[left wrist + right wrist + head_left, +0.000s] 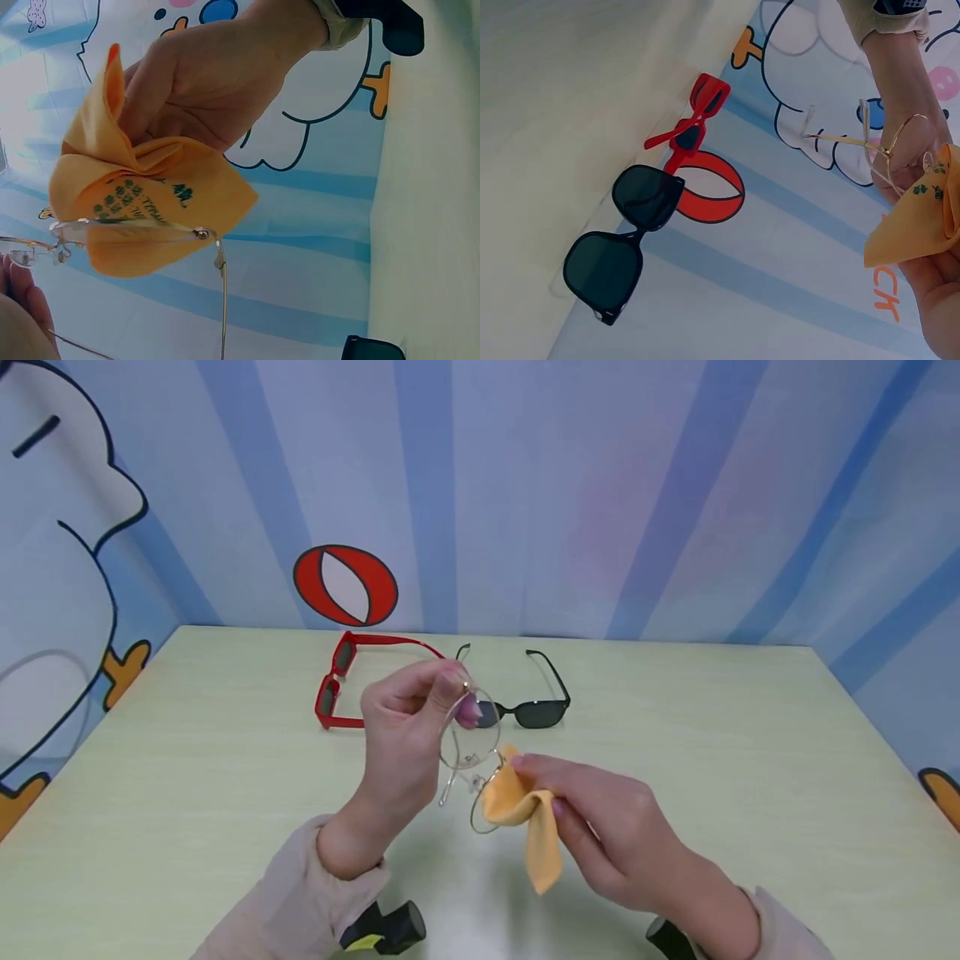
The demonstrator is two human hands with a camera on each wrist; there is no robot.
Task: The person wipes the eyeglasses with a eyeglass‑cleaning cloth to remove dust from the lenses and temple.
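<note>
left hand point(405, 727) pinches the thin-framed glasses point(470, 762); right hand point(618, 831) pinches an orange cloth point(517, 797) at their nearer lens point(146, 233); wiping, it seems; next stroke calls for steady holding

A table point(750, 760) stood before a backdrop point(525, 510). Toward its back, one pair of sunglasses point(327, 697) lay on the left, a second pair point(542, 715) on the right. Nearer, above the table, the left hand point(408, 718) held eyeglasses point(469, 762) by their far end; to its right, the right hand point(611, 827) held a cloth point(512, 797) at the near lens
</note>
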